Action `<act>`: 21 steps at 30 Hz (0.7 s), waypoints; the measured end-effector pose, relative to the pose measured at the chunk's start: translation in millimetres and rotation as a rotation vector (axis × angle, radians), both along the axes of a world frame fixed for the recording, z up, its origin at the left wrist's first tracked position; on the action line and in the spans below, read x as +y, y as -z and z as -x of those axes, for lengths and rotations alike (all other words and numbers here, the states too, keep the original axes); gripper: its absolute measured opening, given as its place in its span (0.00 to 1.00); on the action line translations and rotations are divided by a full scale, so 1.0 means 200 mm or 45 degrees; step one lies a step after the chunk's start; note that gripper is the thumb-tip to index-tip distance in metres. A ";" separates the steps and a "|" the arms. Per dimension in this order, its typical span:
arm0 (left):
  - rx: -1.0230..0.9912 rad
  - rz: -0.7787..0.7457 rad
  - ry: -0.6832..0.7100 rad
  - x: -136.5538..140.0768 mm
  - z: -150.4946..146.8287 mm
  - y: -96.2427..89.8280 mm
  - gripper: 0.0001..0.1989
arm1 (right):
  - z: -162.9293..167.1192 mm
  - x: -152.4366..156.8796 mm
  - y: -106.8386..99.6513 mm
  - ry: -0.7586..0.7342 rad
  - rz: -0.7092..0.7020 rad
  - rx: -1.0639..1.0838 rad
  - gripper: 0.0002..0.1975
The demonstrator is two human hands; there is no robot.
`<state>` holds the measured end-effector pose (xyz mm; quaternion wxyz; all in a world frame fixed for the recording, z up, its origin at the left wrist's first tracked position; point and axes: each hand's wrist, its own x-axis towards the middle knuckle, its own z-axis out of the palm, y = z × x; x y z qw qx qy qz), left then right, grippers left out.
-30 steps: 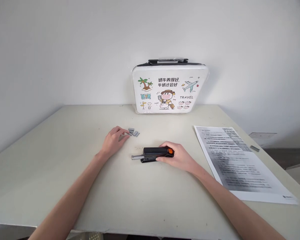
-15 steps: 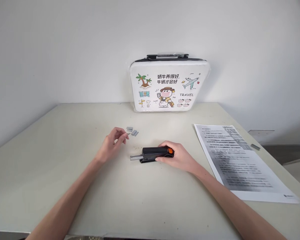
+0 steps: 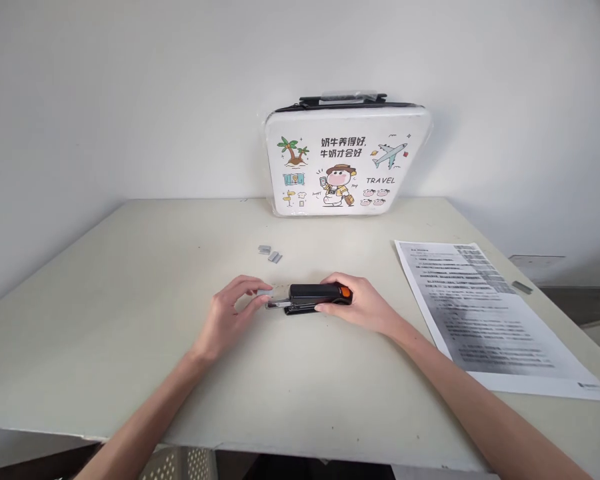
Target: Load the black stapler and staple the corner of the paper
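Note:
A black stapler (image 3: 310, 294) with an orange patch lies on the table, its metal staple channel (image 3: 279, 303) sticking out to the left. My right hand (image 3: 357, 302) is closed around its right end, thumb in front and fingers behind. At the tip of the channel, my left hand (image 3: 235, 303) pinches a small grey staple strip (image 3: 265, 292) between thumb and fingers. The strip is just above the channel; whether they touch I cannot tell. Behind the stapler lie two short pieces of staple strip, one (image 3: 265, 249) left of the other (image 3: 275, 257).
A white cartoon-printed case (image 3: 350, 160) with a black handle stands against the wall. To the right lies a printed sheet (image 3: 485, 320), with another staple strip (image 3: 522, 287) beside its right edge. The table's front edge (image 3: 260, 448) runs below my forearms.
My left hand has moved from beside the loose staple strips toward me, to the stapler's channel, bringing a strip with it. My right hand keeps its hold on the stapler. The view has shifted slightly.

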<state>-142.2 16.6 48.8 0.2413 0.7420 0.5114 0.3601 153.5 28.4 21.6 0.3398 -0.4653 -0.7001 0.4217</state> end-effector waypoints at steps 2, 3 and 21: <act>0.015 -0.064 0.078 0.00 -0.02 0.02 0.11 | 0.00 0.00 0.00 0.003 -0.005 -0.001 0.14; 0.028 -0.078 0.109 0.00 -0.03 0.03 0.11 | 0.00 0.00 0.00 0.004 -0.011 -0.002 0.14; 0.188 -0.167 0.170 0.00 -0.04 0.07 0.11 | -0.01 0.00 -0.01 -0.006 -0.045 -0.011 0.13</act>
